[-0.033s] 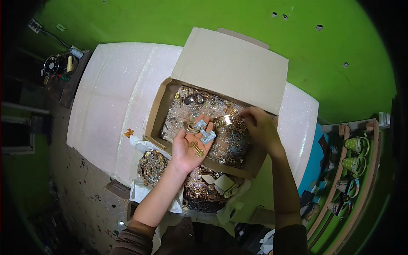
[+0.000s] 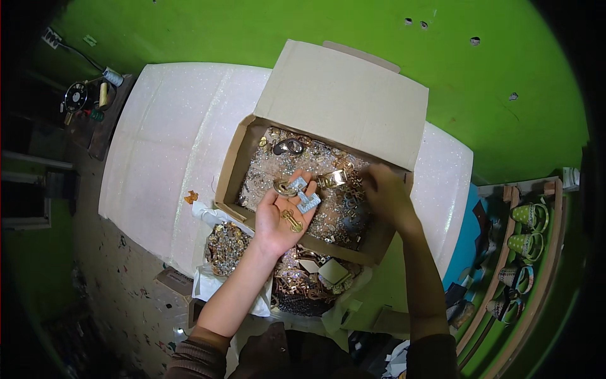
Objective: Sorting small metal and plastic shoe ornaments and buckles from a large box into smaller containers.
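A cardboard box (image 2: 237, 170) stands with its lid folded back, its bottom covered with small gold, silver and clear ornaments. Over it, my left hand (image 2: 278, 222) is palm up, bearing several metal ornaments: a gold ring-shaped piece (image 2: 284, 187) by the thumb, silver sparkling pieces (image 2: 308, 202) on the fingers and a long gold piece (image 2: 291, 220) on the palm. My right hand (image 2: 390, 197) is over the box's right side, smeared by motion; its fingertips are hard to make out. A gold rectangular buckle (image 2: 332, 179) and a dark oval buckle (image 2: 289, 147) lie among the ornaments.
Nearer to me, a bag of beads (image 2: 227, 247) and a pile of gold trims (image 2: 306, 281) lie beside the box. A white glittery sheet (image 2: 177, 139) spreads beneath it. Sandals (image 2: 529, 245) hang on a wooden rack at right; the green wall (image 2: 214, 31) is behind.
My right hand has shifted slightly down toward the ornaments at the box's right side, and its fingers are more blurred. My left hand has stayed in place with its pieces.
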Demonstrator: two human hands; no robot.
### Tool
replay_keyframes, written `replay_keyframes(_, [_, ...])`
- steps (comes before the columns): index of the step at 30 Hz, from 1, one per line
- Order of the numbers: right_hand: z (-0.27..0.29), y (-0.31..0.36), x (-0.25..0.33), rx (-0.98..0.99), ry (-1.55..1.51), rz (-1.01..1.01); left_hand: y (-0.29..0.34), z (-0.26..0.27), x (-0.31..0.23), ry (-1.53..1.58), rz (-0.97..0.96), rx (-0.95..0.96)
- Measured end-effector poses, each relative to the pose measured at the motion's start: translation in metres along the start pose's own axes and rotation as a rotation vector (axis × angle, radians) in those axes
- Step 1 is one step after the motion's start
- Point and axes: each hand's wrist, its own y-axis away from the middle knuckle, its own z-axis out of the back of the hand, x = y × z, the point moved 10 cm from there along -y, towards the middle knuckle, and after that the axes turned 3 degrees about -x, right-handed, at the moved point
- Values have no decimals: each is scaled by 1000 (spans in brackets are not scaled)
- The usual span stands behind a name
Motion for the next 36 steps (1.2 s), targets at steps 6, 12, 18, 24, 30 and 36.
replay_keyframes(6, [-71, 44, -21, 489, 621, -23, 0, 11, -8, -118, -58, -119])
replay_keyframes(12, [-69, 48, -6, 269, 696, 199, -3, 18, -9, -134, -70, -185])
replay_keyframes(18, [-77, 52, -19, 401, 567, 81, -4, 19, -8, -139, -59, -164])
replay_keyframes(24, [-65, 43, -18, 384, 413, 35, -4, 17, -5, -131, -47, -156])
replay_keyframes(30, [-25, 15, 36, 322, -59, -35, -3, 16, -4, -128, -55, -170])
replay_keyframes(36, [-25, 6, 92, 258, -487, 59, -3, 10, 5, -69, 49, -28])
